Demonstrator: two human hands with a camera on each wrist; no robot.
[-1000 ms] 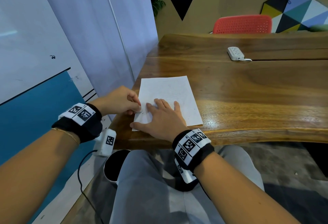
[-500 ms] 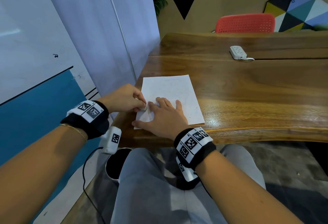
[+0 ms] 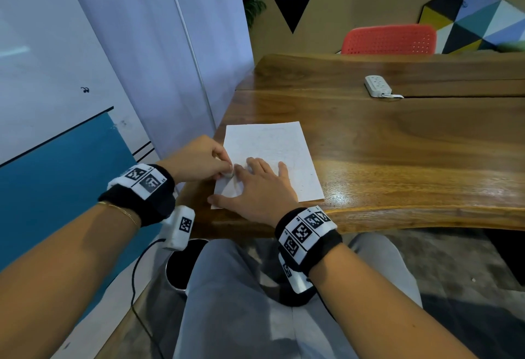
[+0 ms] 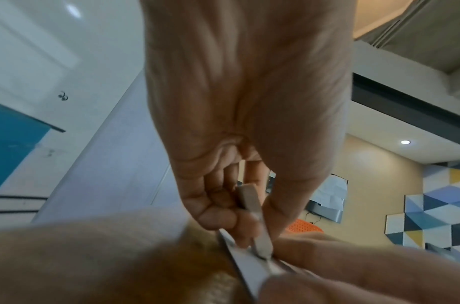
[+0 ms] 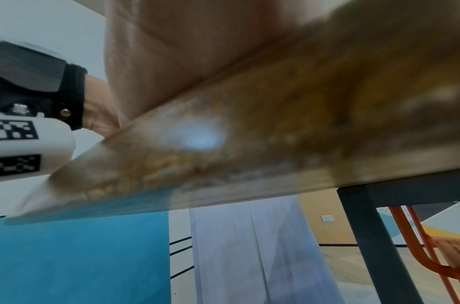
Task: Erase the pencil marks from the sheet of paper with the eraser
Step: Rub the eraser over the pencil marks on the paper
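Note:
A white sheet of paper (image 3: pixel 272 154) with faint pencil marks lies near the front left corner of the wooden table (image 3: pixel 397 145). My left hand (image 3: pixel 199 161) pinches a small pale eraser (image 3: pixel 228 174) between thumb and fingers, its lower end touching the sheet's near left part. In the left wrist view the eraser (image 4: pixel 253 218) stands on the paper (image 4: pixel 252 271). My right hand (image 3: pixel 255 188) lies flat on the lower half of the sheet with fingers spread, just right of the eraser. The right wrist view shows only the table's edge (image 5: pixel 249 133).
A white power strip (image 3: pixel 377 86) lies far back on the table. A red chair (image 3: pixel 389 40) stands behind the table. A wall panel (image 3: pixel 156 46) runs along the table's left side. A dark round bin (image 3: pixel 184 265) sits on the floor by my knees.
My left hand has shifted slightly right with the eraser, closer to my right forefinger. The right hand has stayed flat on the sheet.

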